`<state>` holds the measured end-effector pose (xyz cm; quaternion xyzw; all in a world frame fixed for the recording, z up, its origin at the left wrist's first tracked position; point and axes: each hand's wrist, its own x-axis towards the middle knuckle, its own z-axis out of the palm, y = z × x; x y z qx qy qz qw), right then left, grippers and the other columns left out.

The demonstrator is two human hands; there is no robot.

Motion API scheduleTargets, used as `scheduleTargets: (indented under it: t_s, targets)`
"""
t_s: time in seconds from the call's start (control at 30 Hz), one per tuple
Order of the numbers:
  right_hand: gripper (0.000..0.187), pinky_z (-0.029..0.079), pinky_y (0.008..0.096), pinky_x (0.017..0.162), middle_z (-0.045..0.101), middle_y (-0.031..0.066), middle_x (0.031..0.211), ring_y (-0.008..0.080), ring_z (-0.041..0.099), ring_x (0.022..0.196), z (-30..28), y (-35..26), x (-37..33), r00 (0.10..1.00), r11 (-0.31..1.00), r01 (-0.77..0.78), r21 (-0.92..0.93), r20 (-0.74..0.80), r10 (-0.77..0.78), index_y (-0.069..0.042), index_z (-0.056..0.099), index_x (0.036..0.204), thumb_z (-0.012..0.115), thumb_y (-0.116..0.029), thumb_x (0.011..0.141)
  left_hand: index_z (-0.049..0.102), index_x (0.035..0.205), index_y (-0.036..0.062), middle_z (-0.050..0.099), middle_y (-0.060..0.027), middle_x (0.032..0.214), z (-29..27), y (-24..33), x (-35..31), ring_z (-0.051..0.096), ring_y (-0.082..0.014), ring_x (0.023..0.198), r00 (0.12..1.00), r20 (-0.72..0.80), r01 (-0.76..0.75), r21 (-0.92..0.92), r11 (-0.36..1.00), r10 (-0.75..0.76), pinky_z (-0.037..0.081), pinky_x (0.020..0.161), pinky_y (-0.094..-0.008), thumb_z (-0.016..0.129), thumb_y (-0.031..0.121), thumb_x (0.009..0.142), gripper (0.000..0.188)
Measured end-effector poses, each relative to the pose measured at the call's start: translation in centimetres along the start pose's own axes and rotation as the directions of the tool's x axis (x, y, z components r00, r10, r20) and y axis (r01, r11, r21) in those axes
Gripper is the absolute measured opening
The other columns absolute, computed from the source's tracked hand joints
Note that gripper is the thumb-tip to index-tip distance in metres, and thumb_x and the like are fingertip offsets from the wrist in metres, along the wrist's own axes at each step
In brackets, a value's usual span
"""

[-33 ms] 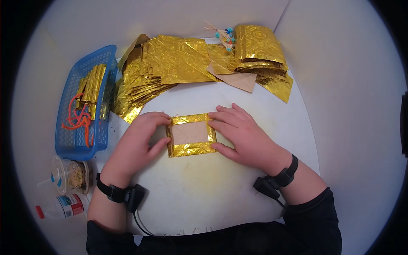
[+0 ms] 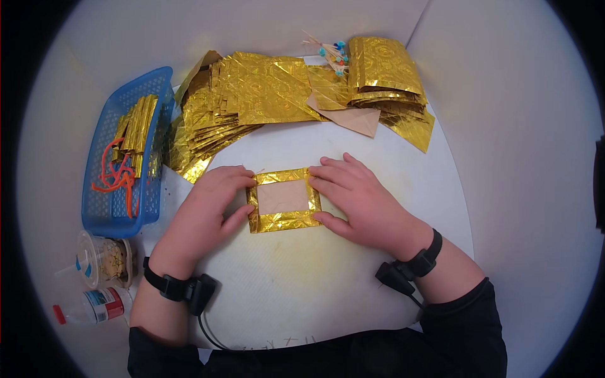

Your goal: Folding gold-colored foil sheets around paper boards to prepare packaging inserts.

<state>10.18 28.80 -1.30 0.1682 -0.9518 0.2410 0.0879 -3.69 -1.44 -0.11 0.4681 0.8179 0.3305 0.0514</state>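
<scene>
A sheet of gold foil paper (image 2: pixel 283 222) lies in front of me, its four edges folded inward into a shiny border around a plain tan middle. My left hand (image 2: pixel 211 201) holds its left edge, thumb low and fingers at the upper corner. At the right edge, the fingertips and thumb of my right hand (image 2: pixel 359 198) hold the upper and lower corners. Both hands keep a gap between thumb and fingers along the edges. Whether any fingertip reaches under the paper is hidden.
Fanned gold foil sheets (image 2: pixel 271 88) and a thicker stack (image 2: pixel 384 69) lie along the back. Beside that stack are sticks with coloured heads (image 2: pixel 334 55). On the left, a blue basket (image 2: pixel 93 183) holds folded gold strips and orange cord; a lidded plastic cup (image 2: pixel 94 255) and bottle (image 2: pixel 104 305) are nearer.
My left fingertips and thumb have shifted very slightly right on the paper's left edge. The paper and my right hand look the same.
</scene>
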Motion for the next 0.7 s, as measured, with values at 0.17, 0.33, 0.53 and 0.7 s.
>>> scheduleTargets:
  t_s: [0.17, 0.33, 0.53, 0.7]
  targets:
    - [0.054, 0.039, 0.0603, 0.136, 0.064, 0.0208, 0.162, 0.0386, 0.056, 0.157, 0.2, -0.3, 0.1, 0.999, 0.999, 0.03, -0.042, 0.015, -0.029, 0.004, 0.069, 0.147, 0.082, -0.021, 0.101, 0.07, 0.152, 0.0024, 0.07, -0.0172, 0.155, -0.1, 0.1, -0.3, 0.065, -0.0394, 0.146, 0.989, 0.104, -0.122, 0.218, 0.968, 0.101, 0.053, 0.124, -0.047, 0.087, 0.009, 0.093, 0.062]
    - [0.059, 0.038, 0.0586, 0.138, 0.061, 0.0203, 0.167, 0.0393, 0.054, 0.159, -0.6, 0.3, 0.0, 0.999, 0.997, -0.015, -0.08, 0.035, 0.018, 0.002, 0.066, 0.153, 0.081, -0.02, 0.101, 0.063, 0.162, 0.0012, 0.061, -0.0168, 0.17, -0.2, 1.6, -0.5, 0.055, -0.0407, 0.159, 0.98, 0.196, -0.081, 0.281, 0.956, 0.025, 0.044, 0.131, -0.0508, 0.081, 0.019, 0.098, 0.069]
    - [0.059, 0.04, 0.0574, 0.137, 0.06, 0.0202, 0.167, 0.0398, 0.056, 0.157, -0.7, 0.4, 0.3, 1.0, 1.0, -0.008, -0.005, 0.015, 0.008, 0.003, 0.066, 0.153, 0.08, -0.017, 0.1, 0.057, 0.168, 0.0024, 0.05, -0.0163, 0.18, 0.9, 1.2, -0.8, 0.043, -0.0397, 0.168, 0.981, 0.193, -0.078, 0.355, 0.931, 0.009, 0.033, 0.136, -0.0543, 0.071, 0.029, 0.104, 0.07]
    - [0.062, 0.04, 0.0577, 0.137, 0.057, 0.0214, 0.169, 0.0395, 0.055, 0.158, 0.1, 0.6, 0.0, 0.998, 0.997, 0.001, -0.073, 0.065, 0.003, 0.002, 0.064, 0.157, 0.08, -0.017, 0.1, 0.052, 0.172, 0.0038, 0.039, -0.0204, 0.186, 0.3, 1.7, -0.6, 0.036, -0.0429, 0.171, 0.962, 0.263, -0.014, 0.32, 0.947, -0.074, 0.031, 0.138, -0.0535, 0.074, 0.031, 0.103, 0.077]
